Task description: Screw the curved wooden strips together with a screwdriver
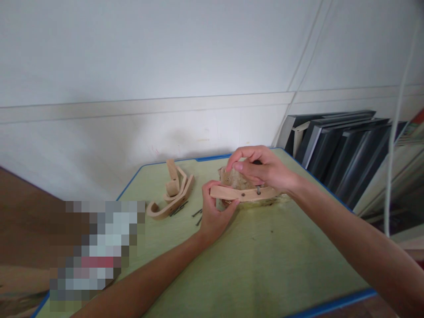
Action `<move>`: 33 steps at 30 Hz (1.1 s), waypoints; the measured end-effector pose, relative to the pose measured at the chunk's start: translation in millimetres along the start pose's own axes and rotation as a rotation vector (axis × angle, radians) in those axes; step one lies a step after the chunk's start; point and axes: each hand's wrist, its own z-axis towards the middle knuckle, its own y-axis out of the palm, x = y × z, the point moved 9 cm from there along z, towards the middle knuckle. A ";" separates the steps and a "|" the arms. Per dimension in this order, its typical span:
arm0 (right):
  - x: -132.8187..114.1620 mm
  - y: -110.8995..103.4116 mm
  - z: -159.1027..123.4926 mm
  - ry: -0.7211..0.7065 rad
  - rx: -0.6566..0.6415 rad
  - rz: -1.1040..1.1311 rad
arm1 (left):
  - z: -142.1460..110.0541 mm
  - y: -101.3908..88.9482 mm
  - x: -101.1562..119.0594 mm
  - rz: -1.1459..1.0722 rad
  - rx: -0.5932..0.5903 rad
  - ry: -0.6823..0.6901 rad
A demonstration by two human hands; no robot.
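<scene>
A pale curved wooden piece (228, 193) is gripped at its left end by my left hand (212, 212), thumb below and fingers around the back. Two dark holes show in its face, and a bolt-like metal piece (259, 190) stands at the right one. Over the piece's right half hangs my right hand (261, 165), its thumb and forefinger pinched together; what they hold, if anything, is hidden. Behind the wood lies a crumpled clear plastic bag (232, 177), partly covered by my hands. Several dark screws (197, 213) lie left of my left hand.
More curved wooden pieces (172, 198) are heaped at the table's left, with screws (179, 208) beside them. The green table (258, 256) has a blue edge and meets a white wall (165, 57). Dark panels (344, 141) lean at right, near a hanging white cable (394, 128).
</scene>
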 end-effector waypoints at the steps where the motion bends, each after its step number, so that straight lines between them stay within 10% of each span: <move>1: -0.7 -2.6 0.0 -0.013 0.047 -0.021 | 0.0 -0.1 0.2 0.001 0.001 0.002; 14: -0.7 -29.5 -12.8 -0.069 0.753 -0.290 | 0.6 0.2 -0.2 0.010 0.011 0.014; 22: 6.7 3.9 -1.6 0.060 0.091 -0.079 | -2.4 1.5 2.4 -0.010 -0.012 0.006; 33: 19.7 -50.6 -23.1 0.087 -0.264 0.176 | -2.6 1.2 -0.5 0.006 -0.009 -0.009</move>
